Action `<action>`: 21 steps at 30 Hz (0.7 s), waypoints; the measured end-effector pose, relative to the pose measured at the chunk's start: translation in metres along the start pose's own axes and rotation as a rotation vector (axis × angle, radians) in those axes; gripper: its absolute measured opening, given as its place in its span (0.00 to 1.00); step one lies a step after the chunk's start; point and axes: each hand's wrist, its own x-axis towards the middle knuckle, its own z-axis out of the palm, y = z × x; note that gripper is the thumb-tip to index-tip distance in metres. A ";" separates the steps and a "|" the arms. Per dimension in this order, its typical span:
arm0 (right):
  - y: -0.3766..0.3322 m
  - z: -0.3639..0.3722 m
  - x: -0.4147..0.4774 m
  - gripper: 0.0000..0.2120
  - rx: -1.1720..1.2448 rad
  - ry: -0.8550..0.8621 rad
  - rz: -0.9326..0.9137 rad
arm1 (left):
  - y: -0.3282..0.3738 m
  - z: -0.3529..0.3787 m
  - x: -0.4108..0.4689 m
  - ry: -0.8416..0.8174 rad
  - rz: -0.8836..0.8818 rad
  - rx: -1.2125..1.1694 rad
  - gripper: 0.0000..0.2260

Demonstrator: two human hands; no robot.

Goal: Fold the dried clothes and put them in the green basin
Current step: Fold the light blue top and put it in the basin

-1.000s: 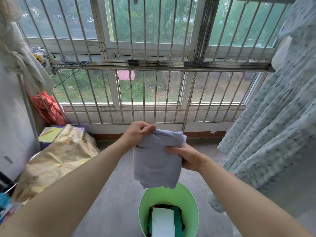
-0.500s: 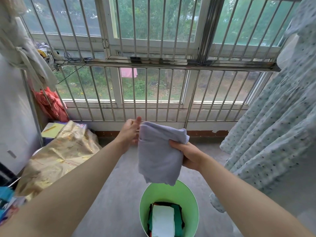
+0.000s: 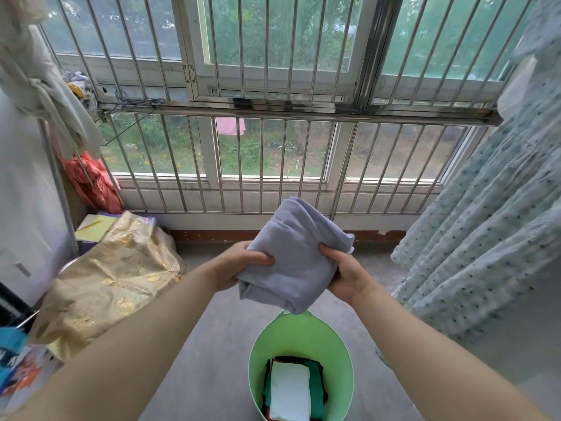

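Head view: a folded piece of soft grey-lilac cloth (image 3: 296, 256) is held up in the air by both hands, in front of the barred metal window (image 3: 273, 147). The left hand (image 3: 235, 267) is closed on the cloth's left edge, with the fingers curled over the fabric. The right hand (image 3: 346, 276) is clamped on the right edge, the thumb laid on the front and the other fingers hidden behind the folds. The cloth is bunched into several layers, and its lower corner hangs just above the far rim of the round light-green plastic basin (image 3: 303, 332).

The basin is set on the grey concrete floor (image 3: 218, 344), below and slightly nearer than the hands. Folded clothes are stacked inside it: a white folded garment (image 3: 290, 390) lies on top, with a dark green garment (image 3: 317, 393) seen at its right edge and darker fabric beneath.

To the left, a crumpled gold patterned cloth (image 3: 112, 281) is draped over a low heap. An orange-red plastic bag (image 3: 94, 183) is hung in the left corner below a pale beige garment (image 3: 51, 95). On the right, a pale blue dotted dress (image 3: 485, 238) is hung down almost to the floor. Outside, a pink cloth (image 3: 230, 126) can be seen through the bars.
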 end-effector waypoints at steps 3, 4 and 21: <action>-0.003 -0.004 -0.001 0.17 0.005 -0.041 -0.028 | 0.008 0.003 0.000 0.082 0.078 0.037 0.27; -0.005 -0.006 -0.002 0.21 0.003 -0.099 -0.034 | 0.010 0.003 0.000 0.089 0.093 0.054 0.28; -0.004 0.010 0.003 0.19 -0.779 -0.065 -0.100 | 0.002 -0.006 -0.003 -0.007 0.033 0.480 0.17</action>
